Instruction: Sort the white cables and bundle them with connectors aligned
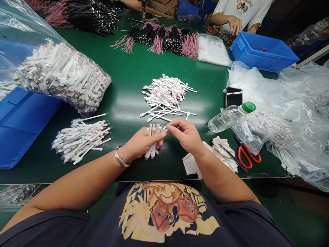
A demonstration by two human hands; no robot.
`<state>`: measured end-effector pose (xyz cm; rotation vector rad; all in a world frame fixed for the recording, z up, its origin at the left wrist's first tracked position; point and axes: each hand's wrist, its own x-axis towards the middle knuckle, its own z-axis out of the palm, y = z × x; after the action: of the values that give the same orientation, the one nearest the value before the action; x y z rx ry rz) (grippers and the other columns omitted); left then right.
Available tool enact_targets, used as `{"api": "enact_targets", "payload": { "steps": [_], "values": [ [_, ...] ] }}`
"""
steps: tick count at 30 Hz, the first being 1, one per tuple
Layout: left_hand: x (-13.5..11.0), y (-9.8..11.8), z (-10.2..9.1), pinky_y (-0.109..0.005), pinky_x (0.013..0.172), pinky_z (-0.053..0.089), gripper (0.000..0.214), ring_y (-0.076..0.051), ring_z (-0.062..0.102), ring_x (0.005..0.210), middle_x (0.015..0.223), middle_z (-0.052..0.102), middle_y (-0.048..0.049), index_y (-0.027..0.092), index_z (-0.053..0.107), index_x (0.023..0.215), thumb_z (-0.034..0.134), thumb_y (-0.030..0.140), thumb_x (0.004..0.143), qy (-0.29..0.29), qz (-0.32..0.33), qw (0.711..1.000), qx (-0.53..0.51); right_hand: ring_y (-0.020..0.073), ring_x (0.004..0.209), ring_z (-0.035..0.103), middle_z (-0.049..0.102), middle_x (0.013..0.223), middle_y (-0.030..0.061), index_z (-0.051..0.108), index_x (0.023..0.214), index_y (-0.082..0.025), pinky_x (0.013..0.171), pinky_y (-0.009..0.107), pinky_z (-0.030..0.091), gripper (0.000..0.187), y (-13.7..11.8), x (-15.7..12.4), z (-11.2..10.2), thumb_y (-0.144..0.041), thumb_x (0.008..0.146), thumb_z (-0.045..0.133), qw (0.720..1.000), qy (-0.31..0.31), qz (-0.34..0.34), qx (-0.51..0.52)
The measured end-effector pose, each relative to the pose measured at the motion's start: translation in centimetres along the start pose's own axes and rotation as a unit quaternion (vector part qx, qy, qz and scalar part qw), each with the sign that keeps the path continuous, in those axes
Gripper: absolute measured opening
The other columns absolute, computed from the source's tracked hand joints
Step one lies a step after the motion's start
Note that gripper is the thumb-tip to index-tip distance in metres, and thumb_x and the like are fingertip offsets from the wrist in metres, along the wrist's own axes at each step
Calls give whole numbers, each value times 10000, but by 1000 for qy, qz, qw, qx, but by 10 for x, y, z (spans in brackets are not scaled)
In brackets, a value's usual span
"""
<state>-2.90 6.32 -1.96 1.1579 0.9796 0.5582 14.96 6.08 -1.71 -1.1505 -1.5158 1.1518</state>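
My left hand (pixel 144 141) is closed around a bundle of short white cables (pixel 152 149). Their flat metal plugs point down toward me, and the thin wire ends stick up past my thumb. My right hand (pixel 185 136) pinches one white cable at the wire end, right beside the bundle; the fingertips partly hide it. Just beyond both hands lies a loose pile of white cables (pixel 166 92) on the green table (pixel 123 72). To the left rests another heap of white cables (pixel 82 139), roughly lined up, with bare reddish wire ends facing right.
At left, a clear bag of cables (pixel 64 75) leans over a blue bin (pixel 28 127). On the right are a bottle (pixel 226 118), a phone (pixel 233 97), red-handled scissors (pixel 248 156), tweezers (pixel 232 157), cloths (pixel 222 151) and plastic bags (pixel 290 120). Across the table, a person works near a blue crate (pixel 264 51).
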Motion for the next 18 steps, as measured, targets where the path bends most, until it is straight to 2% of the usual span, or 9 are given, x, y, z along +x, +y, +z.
{"api": "enact_targets", "payload": {
  "steps": [7, 13, 16, 18],
  "values": [
    [2, -2, 1, -195, 390, 335, 388, -68, 447, 414, 552, 516, 16, 144, 571, 654, 590, 510, 779, 20, -38, 999, -4, 120, 711, 576, 619, 734, 11, 568, 783, -160, 712, 273, 447, 172, 5, 0, 2, -314, 860, 556, 1000, -2, 23, -3],
    [1, 0, 3, -189, 374, 333, 424, -69, 456, 408, 554, 519, 11, 143, 572, 641, 567, 544, 780, 41, -33, 997, 50, 114, 681, 558, 610, 707, 0, 528, 764, -171, 685, 263, 444, 191, 7, 0, 5, -335, 859, 545, 999, -1, 45, -2],
    [0, 3, 4, -189, 375, 339, 427, -71, 453, 407, 544, 515, 9, 143, 573, 631, 549, 538, 792, 52, -31, 996, 72, 123, 683, 541, 594, 723, 7, 514, 760, -180, 672, 270, 438, 180, 7, -2, 6, -317, 877, 516, 998, 12, 4, -62],
    [-1, 5, 5, -187, 382, 341, 420, -71, 448, 409, 530, 510, 11, 142, 570, 619, 544, 520, 802, 60, -20, 995, 80, 138, 713, 526, 572, 737, 16, 506, 757, -189, 695, 289, 435, 160, 7, -3, 7, -277, 890, 492, 987, 29, -73, -138]
  ]
}}
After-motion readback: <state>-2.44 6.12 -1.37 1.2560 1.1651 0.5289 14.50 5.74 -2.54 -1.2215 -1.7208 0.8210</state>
